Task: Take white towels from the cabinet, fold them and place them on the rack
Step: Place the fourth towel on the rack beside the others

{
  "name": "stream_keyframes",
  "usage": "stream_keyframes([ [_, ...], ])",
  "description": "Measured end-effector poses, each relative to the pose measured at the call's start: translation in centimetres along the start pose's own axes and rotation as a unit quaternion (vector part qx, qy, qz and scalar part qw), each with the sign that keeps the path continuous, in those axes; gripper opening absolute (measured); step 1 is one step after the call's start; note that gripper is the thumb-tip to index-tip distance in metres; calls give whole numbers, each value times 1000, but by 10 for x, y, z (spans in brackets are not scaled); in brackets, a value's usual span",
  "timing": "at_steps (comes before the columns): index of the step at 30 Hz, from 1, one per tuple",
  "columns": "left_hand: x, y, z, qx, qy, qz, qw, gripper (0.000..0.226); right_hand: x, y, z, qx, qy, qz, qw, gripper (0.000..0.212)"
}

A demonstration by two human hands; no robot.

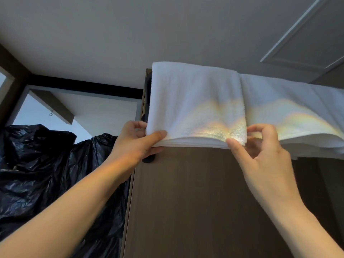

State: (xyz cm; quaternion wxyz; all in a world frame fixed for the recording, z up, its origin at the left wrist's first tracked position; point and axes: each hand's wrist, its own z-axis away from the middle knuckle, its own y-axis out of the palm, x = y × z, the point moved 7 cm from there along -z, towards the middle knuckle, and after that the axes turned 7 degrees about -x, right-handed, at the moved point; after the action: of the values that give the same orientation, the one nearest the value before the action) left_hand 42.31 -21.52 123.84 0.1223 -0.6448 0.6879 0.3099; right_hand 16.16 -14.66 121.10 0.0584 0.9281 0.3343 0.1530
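Done: the first towel lay folded on the rack, to the right.
In hand: the second towel sat folded just left of it, touching.
Left hand: you pinched its near left corner, thumb on top.
Right hand: you pinched its near right corner.
Left to do: likely squaring and releasing; you couldn't see whether more towels remained.

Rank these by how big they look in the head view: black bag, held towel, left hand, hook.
1. black bag, though an arm hides part of it
2. held towel
3. left hand, nearer the camera, so it looks bigger than it is
4. hook, tiny
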Motion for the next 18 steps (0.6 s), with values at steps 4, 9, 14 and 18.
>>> stream_keyframes([
  [4, 6, 12, 1, 63, -31, 17, 997, 44, 44, -10, 8, -92, -217, 139, 962, 42],
  [9, 9, 13, -2, 93, -37, 46, 994, 21, 69, 14, 3, -77, -350, 124, 925, 15],
  [14, 14, 15, -3, 126, -96, 111, 981, 33, 55, 27, 3, -42, -402, 112, 908, 6],
  [18, 14, 18, -1, 142, -107, 120, 977, 44, 42, 36, 8, 3, -389, 109, 915, 5],
])
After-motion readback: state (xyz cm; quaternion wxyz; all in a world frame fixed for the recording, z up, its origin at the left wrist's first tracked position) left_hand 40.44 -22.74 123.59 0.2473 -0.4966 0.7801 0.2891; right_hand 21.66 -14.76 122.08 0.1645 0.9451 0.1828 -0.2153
